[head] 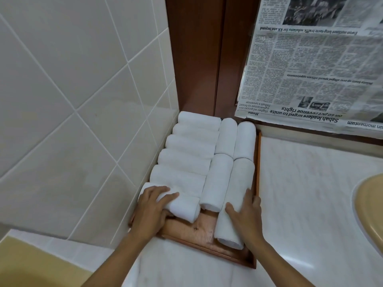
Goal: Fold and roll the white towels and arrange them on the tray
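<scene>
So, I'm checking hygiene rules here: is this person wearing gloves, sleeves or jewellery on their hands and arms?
No gloves: the left hand and right hand are bare. Both forearms are bare too, with no sleeve edge in view. No ring, watch or bracelet shows on the visible fingers or wrists.

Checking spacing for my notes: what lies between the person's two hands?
Head view: between the left hand and right hand lie the end of the towel roll under the left hand, a second roll's near end, and bare wooden tray.
</scene>
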`<state>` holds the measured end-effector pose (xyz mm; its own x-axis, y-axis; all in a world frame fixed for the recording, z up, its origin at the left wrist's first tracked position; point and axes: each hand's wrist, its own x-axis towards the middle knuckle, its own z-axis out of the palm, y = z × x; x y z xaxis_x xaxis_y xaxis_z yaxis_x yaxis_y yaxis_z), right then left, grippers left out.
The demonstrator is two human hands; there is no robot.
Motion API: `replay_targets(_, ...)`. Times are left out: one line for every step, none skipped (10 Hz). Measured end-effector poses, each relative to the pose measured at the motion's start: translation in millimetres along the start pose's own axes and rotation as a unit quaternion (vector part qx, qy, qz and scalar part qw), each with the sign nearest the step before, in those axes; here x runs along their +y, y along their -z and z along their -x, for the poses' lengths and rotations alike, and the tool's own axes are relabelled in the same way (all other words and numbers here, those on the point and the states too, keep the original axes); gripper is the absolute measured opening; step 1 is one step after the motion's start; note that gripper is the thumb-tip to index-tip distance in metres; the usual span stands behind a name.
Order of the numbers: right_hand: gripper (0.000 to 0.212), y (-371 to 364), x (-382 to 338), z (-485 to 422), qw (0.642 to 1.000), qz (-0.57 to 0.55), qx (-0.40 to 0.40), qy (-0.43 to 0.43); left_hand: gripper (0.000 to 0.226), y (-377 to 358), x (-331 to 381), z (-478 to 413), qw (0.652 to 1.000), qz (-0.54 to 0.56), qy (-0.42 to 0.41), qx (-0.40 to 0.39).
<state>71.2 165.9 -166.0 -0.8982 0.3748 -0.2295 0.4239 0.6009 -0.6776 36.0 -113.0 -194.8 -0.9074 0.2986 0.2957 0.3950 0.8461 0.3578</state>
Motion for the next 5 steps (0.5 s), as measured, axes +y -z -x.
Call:
replay_targets(0.082,-2,-2,-2,1.000,-0.010,0.007,-0.001,0.068,0,0,-8,1.000,-0.002,0.002,-0.021)
replay_targets(0.083,2,-3,-3,0.999,-0.030,-0.004,-0.013,0.063,2,7,-9,0.997,0.041,0.062,-0.013)
replay_targets(0.078,7,3,7,0.997,-0.065,-0.024,-0.023,0.045,6,34,-7,0.967,0.180,0.173,0.045)
replay_targets(0.045,20,12,21,0.991,-0.131,-0.007,-0.018,0.030,9,75,-13,0.945,0.261,0.182,0.073)
replay_targets(0.021,20,40,58,0.984,-0.156,0.076,-0.033,0.019,-1,121,3,0.932,0.323,0.153,0.065)
